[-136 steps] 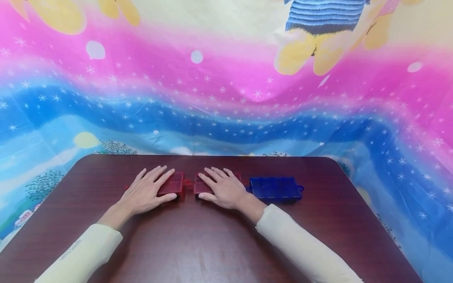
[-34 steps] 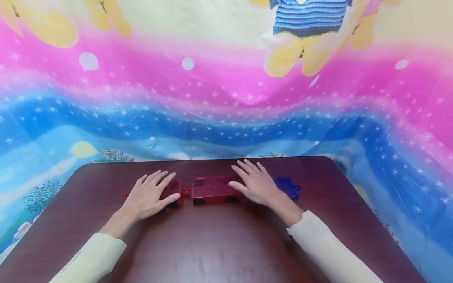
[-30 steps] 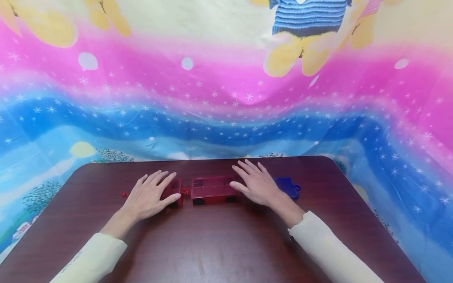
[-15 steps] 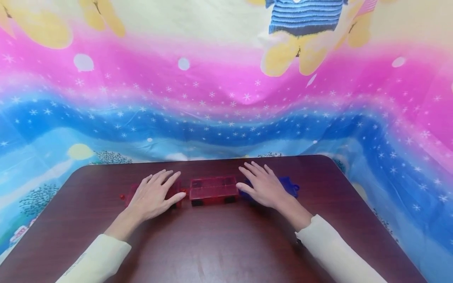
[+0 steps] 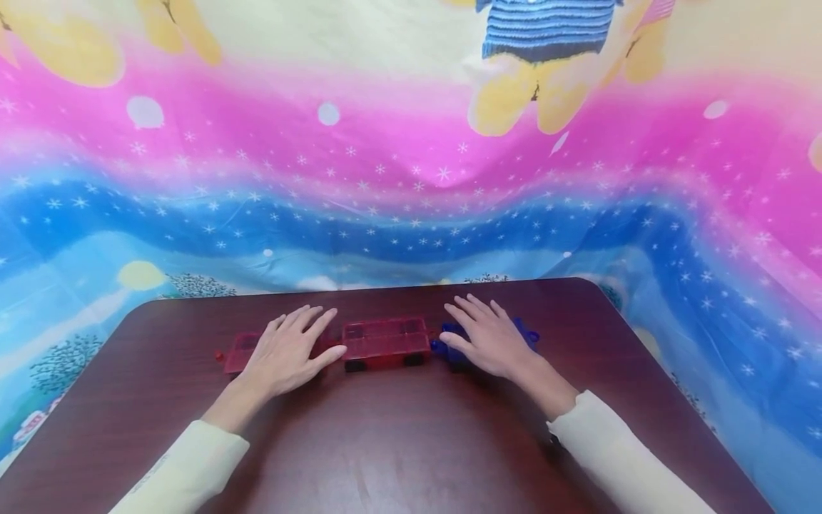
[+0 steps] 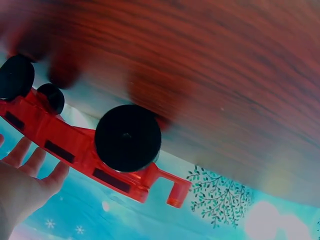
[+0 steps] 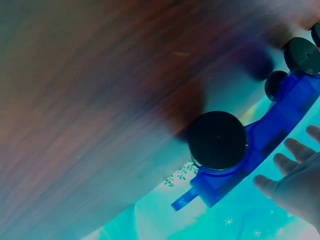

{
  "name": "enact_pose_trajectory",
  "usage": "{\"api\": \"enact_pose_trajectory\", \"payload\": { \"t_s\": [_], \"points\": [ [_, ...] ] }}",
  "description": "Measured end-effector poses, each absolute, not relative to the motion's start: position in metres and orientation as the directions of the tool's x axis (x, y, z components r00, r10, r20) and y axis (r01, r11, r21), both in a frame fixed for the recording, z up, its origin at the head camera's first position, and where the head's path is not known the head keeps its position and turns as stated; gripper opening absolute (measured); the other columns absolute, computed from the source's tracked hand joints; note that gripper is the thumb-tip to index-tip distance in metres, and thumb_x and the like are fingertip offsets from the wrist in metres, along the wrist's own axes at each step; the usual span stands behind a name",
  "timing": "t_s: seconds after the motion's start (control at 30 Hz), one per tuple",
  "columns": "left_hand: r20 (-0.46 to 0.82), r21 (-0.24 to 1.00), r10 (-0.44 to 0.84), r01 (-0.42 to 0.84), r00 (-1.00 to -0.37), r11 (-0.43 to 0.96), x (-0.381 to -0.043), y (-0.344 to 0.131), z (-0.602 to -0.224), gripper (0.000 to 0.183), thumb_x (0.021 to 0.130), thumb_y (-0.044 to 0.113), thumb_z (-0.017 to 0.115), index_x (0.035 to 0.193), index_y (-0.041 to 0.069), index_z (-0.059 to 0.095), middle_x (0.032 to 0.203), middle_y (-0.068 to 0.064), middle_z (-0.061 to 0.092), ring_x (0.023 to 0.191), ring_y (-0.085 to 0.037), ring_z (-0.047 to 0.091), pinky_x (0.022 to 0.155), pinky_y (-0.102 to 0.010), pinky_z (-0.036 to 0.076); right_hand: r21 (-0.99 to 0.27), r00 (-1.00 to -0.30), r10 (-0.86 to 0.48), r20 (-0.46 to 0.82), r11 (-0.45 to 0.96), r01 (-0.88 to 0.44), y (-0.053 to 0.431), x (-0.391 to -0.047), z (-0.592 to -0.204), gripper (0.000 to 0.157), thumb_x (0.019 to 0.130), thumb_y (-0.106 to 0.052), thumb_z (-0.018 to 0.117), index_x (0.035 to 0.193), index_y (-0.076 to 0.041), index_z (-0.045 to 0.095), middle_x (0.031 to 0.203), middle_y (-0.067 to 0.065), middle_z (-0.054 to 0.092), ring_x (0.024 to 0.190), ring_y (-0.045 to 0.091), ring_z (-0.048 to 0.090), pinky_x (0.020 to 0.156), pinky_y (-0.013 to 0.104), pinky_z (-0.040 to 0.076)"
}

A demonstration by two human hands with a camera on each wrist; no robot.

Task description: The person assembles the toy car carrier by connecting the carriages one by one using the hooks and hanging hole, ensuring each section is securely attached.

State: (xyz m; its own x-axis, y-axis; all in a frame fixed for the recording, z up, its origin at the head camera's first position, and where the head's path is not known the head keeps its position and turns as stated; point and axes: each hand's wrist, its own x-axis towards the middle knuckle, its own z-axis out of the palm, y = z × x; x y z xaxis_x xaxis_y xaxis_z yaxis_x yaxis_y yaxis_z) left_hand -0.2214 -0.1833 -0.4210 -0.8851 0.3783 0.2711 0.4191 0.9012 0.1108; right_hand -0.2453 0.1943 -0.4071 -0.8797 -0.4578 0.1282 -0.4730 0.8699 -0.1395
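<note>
Three see-through toy wagons form a row on the table. My left hand [image 5: 292,353], fingers spread and straight, lies over the right part of the left red wagon [image 5: 240,352]. In the left wrist view, that red wagon [image 6: 70,145] has black wheels and a hook at its end, with fingertips beside its top. The middle red wagon [image 5: 385,339] is between my hands, untouched. Over the blue wagon [image 5: 447,330] my right hand [image 5: 491,339] spreads its straight fingers, hiding most of it. The right wrist view shows the blue wagon [image 7: 270,140] on black wheels, fingertips close to its top.
The dark brown table [image 5: 398,435] has rounded far corners. Behind it hangs a printed cloth [image 5: 359,214] with snowflakes in pink and blue. A small red coupling [image 5: 220,355] sticks out at the row's left end, a blue loop [image 5: 533,335] at its right.
Earlier, my right hand lay on the middle red wagon; it has moved right onto the blue one. My left hand has shifted slightly right, uncovering the left wagon's left end.
</note>
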Motion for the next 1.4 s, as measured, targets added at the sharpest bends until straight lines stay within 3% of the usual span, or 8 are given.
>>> {"api": "enact_pose_trajectory", "payload": {
  "t_s": [1.17,1.4],
  "points": [
    [0.206,0.039,0.481,0.498,-0.852,0.866,-0.230,-0.133,-0.430,0.075,0.096,0.067,0.049,0.155,0.020,0.045,0.153,-0.014,0.046,0.144,-0.036,0.037,0.115,-0.060,0.028,-0.108,-0.885,-0.456,0.090,0.879,-0.464,0.210,-0.247,-0.424,0.082,0.101,-0.071,0.028,0.157,-0.013,0.041,0.162,0.014,0.035,0.152,0.035,0.021,0.120,0.061,0.013],
    [0.201,0.049,0.503,0.522,-0.840,0.852,-0.232,-0.124,-0.431,0.076,0.096,0.067,0.049,0.156,0.021,0.043,0.155,-0.013,0.044,0.146,-0.036,0.034,0.117,-0.060,0.025,-0.118,-0.873,-0.480,0.085,0.865,-0.488,0.213,-0.248,-0.427,0.078,0.101,-0.069,0.032,0.156,-0.014,0.042,0.161,0.012,0.036,0.152,0.035,0.022,0.120,0.060,0.015]
  ]
}}
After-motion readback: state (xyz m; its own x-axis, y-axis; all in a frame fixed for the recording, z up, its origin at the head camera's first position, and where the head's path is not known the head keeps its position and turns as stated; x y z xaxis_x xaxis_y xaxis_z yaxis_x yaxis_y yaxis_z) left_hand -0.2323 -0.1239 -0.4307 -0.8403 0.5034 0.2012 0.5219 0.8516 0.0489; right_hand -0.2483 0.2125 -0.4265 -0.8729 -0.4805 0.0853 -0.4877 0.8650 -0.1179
